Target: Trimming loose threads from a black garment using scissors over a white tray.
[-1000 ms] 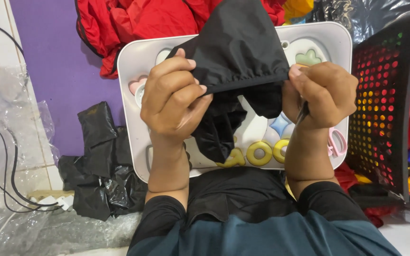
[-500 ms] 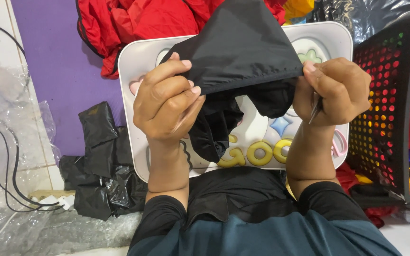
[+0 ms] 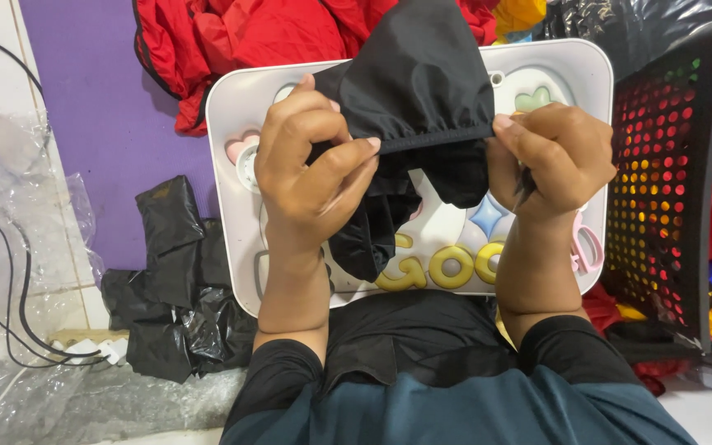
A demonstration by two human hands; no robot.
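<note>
Head camera looks straight down over my forearms, and both of my hands are up in front of me gripping one piece of black fabric [image 3: 422, 74]. My left hand [image 3: 311, 177] is curled closed on its gathered hem, thumb and forefinger pinched together on the edge, with a bunched, ruffled part of the cloth hanging down past my palm. My right hand [image 3: 550, 161] is closed as well, thumb pressed on the other end of that same hem, so the edge runs taut and nearly level between my two hands. The rest of the fabric billows upward away from me, covering the middle of the white tray [image 3: 232, 107] that lies flat under my hands; the tray has rounded corners and pastel shapes on it, a pink heart near my left hand, a pale blue star and yellow rounded letters near my wrists. Beyond the tray sits a heap of red cloth [image 3: 241, 41], touching its far edge. To my left, a pile of folded black plastic bags [image 3: 175, 264] rests just beside the tray on a purple mat [image 3: 100, 107], with clear crinkled wrap and a dark cable further out. To my right stands a black perforated basket [image 3: 669, 189], right beside the tray, with bright colours showing through its holes.
</note>
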